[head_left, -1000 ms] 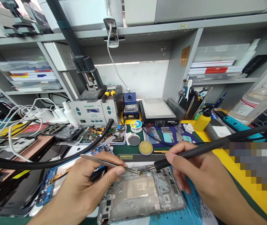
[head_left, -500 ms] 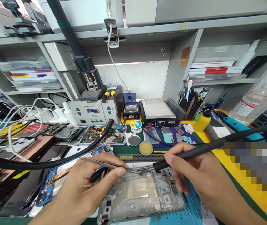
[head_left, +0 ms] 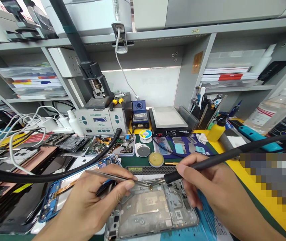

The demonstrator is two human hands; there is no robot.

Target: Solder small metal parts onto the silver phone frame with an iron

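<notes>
My left hand (head_left: 92,204) pinches metal tweezers (head_left: 115,177), whose tips rest on a small brass-coloured part (head_left: 151,187) at the top edge of an opened phone frame (head_left: 153,211). My right hand (head_left: 208,187) grips a black soldering iron handle (head_left: 223,157), and its tip meets the same small part from the right. The silver phone frame lies flat between both hands on a blue mat.
A rework station (head_left: 100,120), a small blue soldering station (head_left: 139,115) and a black hot plate (head_left: 169,120) stand at the back. A thick black hose (head_left: 57,172) crosses the left. Parts tray (head_left: 112,145), flux tin (head_left: 156,158), yellow bottle (head_left: 215,130), phone parts at left.
Both hands hold almost the same pose; the view has tilted very slightly, and the tweezers and iron tip stay on the small part.
</notes>
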